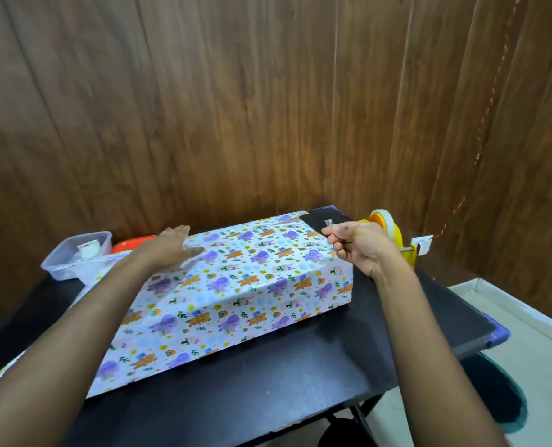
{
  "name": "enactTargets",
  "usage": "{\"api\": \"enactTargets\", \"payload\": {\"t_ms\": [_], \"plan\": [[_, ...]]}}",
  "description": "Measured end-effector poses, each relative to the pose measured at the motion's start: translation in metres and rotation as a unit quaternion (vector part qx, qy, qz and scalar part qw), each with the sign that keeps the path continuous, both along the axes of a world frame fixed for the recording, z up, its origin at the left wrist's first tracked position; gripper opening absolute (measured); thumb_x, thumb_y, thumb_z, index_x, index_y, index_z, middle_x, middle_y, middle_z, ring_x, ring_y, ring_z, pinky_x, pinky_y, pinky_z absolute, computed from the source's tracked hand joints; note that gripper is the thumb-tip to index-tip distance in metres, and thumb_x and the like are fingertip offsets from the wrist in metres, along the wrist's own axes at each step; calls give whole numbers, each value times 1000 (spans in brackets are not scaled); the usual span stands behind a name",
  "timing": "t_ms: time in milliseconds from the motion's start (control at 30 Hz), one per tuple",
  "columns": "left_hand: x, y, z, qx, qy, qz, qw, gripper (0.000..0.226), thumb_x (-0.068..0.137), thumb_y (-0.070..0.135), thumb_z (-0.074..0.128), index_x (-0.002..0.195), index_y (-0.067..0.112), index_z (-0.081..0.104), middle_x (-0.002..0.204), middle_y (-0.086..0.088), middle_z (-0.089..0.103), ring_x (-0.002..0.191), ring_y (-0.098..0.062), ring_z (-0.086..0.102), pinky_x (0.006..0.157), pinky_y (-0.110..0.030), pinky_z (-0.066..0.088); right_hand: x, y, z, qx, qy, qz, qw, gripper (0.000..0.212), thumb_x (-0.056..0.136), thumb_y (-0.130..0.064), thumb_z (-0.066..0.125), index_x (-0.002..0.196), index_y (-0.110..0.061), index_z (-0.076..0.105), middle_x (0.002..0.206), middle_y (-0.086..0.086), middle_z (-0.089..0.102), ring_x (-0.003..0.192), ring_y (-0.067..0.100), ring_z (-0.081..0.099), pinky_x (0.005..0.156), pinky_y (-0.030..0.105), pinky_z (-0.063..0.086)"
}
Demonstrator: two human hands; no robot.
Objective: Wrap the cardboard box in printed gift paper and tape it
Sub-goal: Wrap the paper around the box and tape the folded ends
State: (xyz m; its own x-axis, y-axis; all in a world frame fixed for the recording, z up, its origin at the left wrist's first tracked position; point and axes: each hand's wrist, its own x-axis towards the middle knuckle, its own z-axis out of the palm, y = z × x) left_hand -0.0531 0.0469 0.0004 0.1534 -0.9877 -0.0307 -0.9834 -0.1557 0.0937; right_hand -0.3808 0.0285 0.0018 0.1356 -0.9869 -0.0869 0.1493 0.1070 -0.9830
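Location: gift paper (236, 285) drapes over the box, the cardboard itself hidden, lying lengthwise on the black table (268, 398).
Left hand: left hand (171, 250) lies flat with fingers straight, pressing the paper on the top face at the far left end.
Right hand: right hand (358, 246) pinches a short tape strip (329, 222) above the far right corner, just beside the yellow tape dispenser (394, 237).
Handling: the box is probably light and stiff under a thin, slick sheet that creases easily. Best held with a flat palm on the top face, not by the loose flaps.
Risk: the strip may curl onto itself.
Nearby: clear plastic tub (74, 256) at far left.
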Motion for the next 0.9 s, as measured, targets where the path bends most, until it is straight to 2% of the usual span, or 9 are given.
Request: {"api": "enactTargets", "payload": {"t_ms": [67,133,267,333,400,500,567,667,900], "plan": [[18,13,-7,28,-18,30,999,68,96,50,36,149,14,15,157,-8,13,144,-24,15,114,-33,16,28,0,8,6,42,43,998,20,97,-2,41,99,6,60,64,4,50,50,7,39,37,12,37],[31,26,-14,55,-9,45,997,66,96,53,30,150,19,13,158,-2,9,145,-21,10,117,-37,11,60,-1,10,22,75,88,993,24,98,0,38,108,10,58,64,5,50,50,8,37,36,12,35],[44,40,-18,41,8,33,999,63,98,50,25,150,18,10,158,3,5,145,-15,3,117,-41,9,127,4,10,33,114,156,981,28,97,3,38,116,17,53,63,8,50,49,8,38,35,12,35],[42,45,-19,26,-11,28,999,63,99,49,24,150,15,12,158,1,7,145,-15,5,117,-40,10,158,5,10,32,127,181,975,25,97,4,37,109,17,55,64,11,51,51,11,40,34,13,35],[37,49,-20,18,-61,30,998,63,100,48,21,150,11,13,158,-2,9,145,-15,8,117,-39,9,186,4,10,35,149,206,967,23,98,2,38,88,10,56,61,12,54,48,12,44,33,13,36],[36,47,-26,-13,-115,59,992,67,97,54,19,146,8,24,155,-7,21,144,-16,16,116,-40,10,223,-4,6,34,213,234,948,31,99,-3,38,71,0,49,37,3,55,30,4,47,32,11,34],[37,46,-30,-33,-142,69,987,70,96,56,19,144,5,29,153,-10,28,143,-18,19,115,-41,11,243,-12,5,36,261,242,934,33,100,-5,37,69,-3,48,31,2,51,25,5,47,31,9,30],[39,45,-33,-38,-145,66,986,71,96,56,18,144,4,28,153,-10,25,144,-19,17,115,-42,6,268,-21,10,54,340,253,904,33,101,-9,36,69,-6,45,29,2,48,22,7,46,32,10,27],[45,49,-30,-36,-71,39,996,64,99,49,20,147,7,23,156,-9,18,144,-17,14,116,-38,5,298,-34,14,87,438,277,851,29,100,-11,34,75,-4,47,34,7,54,20,10,45,33,4,29]]}}
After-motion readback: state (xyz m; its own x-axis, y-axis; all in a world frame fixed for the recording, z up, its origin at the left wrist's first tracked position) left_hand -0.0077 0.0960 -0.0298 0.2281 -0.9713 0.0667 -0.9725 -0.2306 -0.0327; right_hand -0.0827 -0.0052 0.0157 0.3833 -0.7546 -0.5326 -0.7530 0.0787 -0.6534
